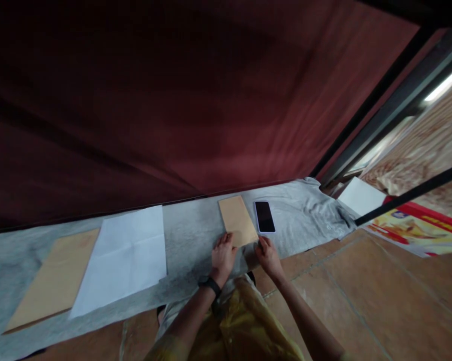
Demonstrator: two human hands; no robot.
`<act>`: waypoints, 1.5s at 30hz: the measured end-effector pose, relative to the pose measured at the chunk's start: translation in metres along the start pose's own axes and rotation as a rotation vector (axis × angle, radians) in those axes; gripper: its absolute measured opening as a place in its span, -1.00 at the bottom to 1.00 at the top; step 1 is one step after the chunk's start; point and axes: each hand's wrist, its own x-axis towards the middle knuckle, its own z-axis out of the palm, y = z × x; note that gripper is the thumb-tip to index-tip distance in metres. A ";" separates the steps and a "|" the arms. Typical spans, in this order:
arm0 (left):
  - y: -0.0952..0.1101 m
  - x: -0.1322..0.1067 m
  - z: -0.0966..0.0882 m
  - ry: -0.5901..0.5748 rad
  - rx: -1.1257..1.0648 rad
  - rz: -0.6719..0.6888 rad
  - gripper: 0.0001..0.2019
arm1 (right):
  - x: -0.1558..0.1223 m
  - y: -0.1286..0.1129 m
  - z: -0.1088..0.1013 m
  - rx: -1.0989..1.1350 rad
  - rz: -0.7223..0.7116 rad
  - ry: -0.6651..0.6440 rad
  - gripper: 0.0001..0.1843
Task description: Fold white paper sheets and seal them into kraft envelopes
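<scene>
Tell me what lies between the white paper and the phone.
Head view: a small tan envelope lies there, beside the phone, the left hand at its near end; otherwise grey cloth up to the white paper.

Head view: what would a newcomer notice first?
A dark red cloth fills the upper half. Below it, on a grey mat, the left hand and right hand touch the near edge of a small tan envelope, with a phone right of it. A white sheet lies farther left.

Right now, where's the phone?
Head view, right of centre: the phone lies on the grey cloth, just right of the small tan envelope, beyond the right hand.
</scene>
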 end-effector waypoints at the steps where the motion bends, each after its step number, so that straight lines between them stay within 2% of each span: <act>1: 0.001 0.000 -0.001 -0.009 0.006 -0.005 -0.52 | 0.000 0.001 0.000 0.002 0.006 0.005 -0.57; 8: 0.003 -0.001 0.001 -0.020 0.004 -0.002 -0.57 | 0.001 0.016 0.004 0.035 -0.029 -0.002 -0.58; 12: 0.003 -0.005 0.002 -0.018 -0.044 0.006 -0.52 | -0.001 0.028 0.002 0.019 -0.072 0.019 -0.52; 16: -0.013 -0.021 -0.003 0.032 -0.162 0.053 -0.45 | -0.008 0.013 -0.002 -0.006 -0.080 0.088 -0.45; 18: -0.034 -0.033 -0.010 0.086 -0.192 0.056 -0.50 | -0.016 -0.005 0.005 0.031 -0.111 0.059 -0.49; 21: -0.083 -0.055 -0.025 0.216 -0.187 -0.032 -0.52 | -0.033 -0.037 0.032 0.206 -0.129 -0.053 -0.56; 24: -0.146 -0.078 -0.046 0.414 -0.170 -0.142 -0.49 | -0.046 -0.066 0.071 0.422 -0.017 -0.233 -0.57; 27: -0.208 -0.105 -0.067 0.605 -0.073 -0.270 -0.50 | -0.048 -0.099 0.109 0.599 0.132 -0.396 -0.56; 29: -0.241 -0.121 -0.078 0.662 -0.016 -0.361 -0.47 | -0.041 -0.126 0.130 0.680 0.254 -0.497 -0.57; 31: -0.266 -0.133 -0.086 0.654 0.013 -0.455 -0.43 | -0.030 -0.155 0.147 0.674 0.300 -0.568 -0.65; 34: -0.287 -0.144 -0.092 0.575 0.021 -0.560 -0.40 | -0.013 -0.196 0.170 0.459 0.299 -0.666 -0.74; 37: -0.292 -0.146 -0.093 0.510 0.035 -0.571 -0.43 | -0.002 -0.222 0.191 0.370 0.276 -0.643 -0.79; 41: -0.289 -0.147 -0.092 0.454 0.086 -0.582 -0.48 | 0.000 -0.232 0.211 0.297 0.260 -0.571 -0.91; 45: -0.293 -0.148 -0.095 0.448 0.051 -0.565 -0.48 | -0.001 -0.234 0.218 0.277 0.278 -0.516 -0.92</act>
